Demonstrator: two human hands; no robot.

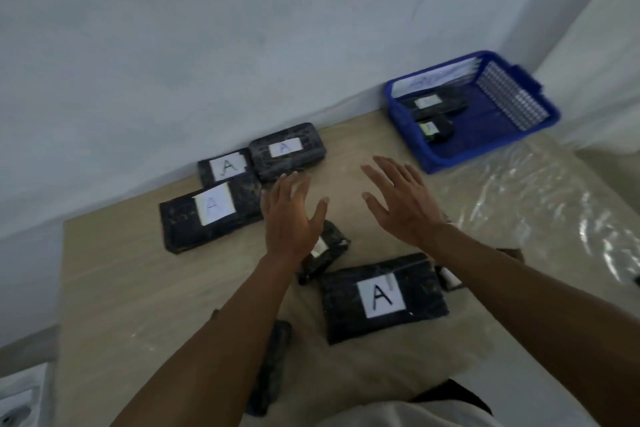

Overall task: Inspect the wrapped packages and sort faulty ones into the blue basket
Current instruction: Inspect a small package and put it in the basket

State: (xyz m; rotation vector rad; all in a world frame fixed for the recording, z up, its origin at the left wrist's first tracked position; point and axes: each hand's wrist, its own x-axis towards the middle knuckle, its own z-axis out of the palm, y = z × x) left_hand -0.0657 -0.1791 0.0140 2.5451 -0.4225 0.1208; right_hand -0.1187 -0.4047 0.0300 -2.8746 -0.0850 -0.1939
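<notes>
- Two black packages (427, 114) already lie inside the blue basket (485, 146), which sits at the far right of the table (138, 288) near the wall; judging by that, part of the sorting is done.
- Three packages with white "A" labels form a group at the far left: a large one (207, 218) nearest the table's left edge, a smaller one (225, 168) behind it against the wall, and a rounded one (287, 151) just to its right, touching it.
- One more large labelled package (382, 296) lies near the person, right of centre.
- Several smaller dark packages are partly hidden by the arms: one under the left wrist (327, 253), one by the right forearm (448, 277), and one under the left forearm near the bottom (273, 371).
- Both hands hover over the middle of the table, holding nothing. The left hand (291, 218) is spread flat with straight fingers, close to the far-left group. The right hand (401, 201) is likewise spread wide, palm down, between the packages and the basket.
- Clear plastic sheet (536, 204) covers the right part of the table.
- Much seems left: at least seven packages remain on the table. Whether the far-left group has already passed inspection cannot be told, and the blur hides any faults in the wrapping.
</notes>
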